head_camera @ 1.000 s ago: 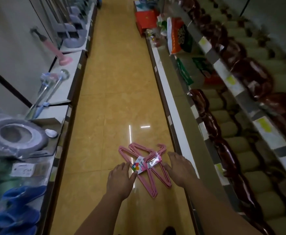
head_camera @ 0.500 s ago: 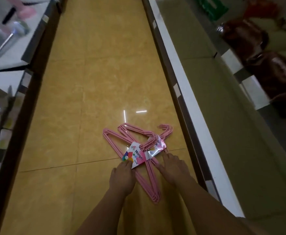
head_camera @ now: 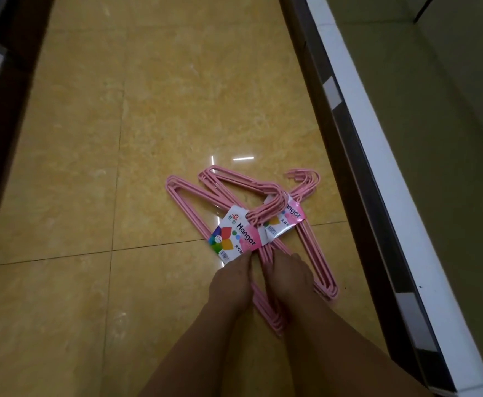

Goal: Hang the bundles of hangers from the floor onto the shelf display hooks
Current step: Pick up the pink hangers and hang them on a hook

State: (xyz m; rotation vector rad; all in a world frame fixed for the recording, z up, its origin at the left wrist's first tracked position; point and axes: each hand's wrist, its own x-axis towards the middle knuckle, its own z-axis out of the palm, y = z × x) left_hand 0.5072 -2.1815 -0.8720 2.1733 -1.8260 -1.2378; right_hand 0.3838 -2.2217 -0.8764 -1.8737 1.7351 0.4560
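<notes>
Both hands lowered onto pink hanger bundles on floor.
L hand (head_camera: 230, 282) & R hand (head_camera: 287, 277) are set side by side, knuckles up; fingers curled at wires below labelled bundle (head_camera: 234, 233); actual grip can't be told; 2nd bundle (head_camera: 300, 213) is crossed beneath; shelf base (head_camera: 357, 156) at right.

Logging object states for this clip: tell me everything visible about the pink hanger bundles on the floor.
Two pink hanger bundles lie flat and crossed on the yellow tiled floor beside the shelf base. They look like coated wire; each is banded by a paper label reading "Hanger". Hooks point away from the person. The left hand and right hand touch them below the labels.
</notes>
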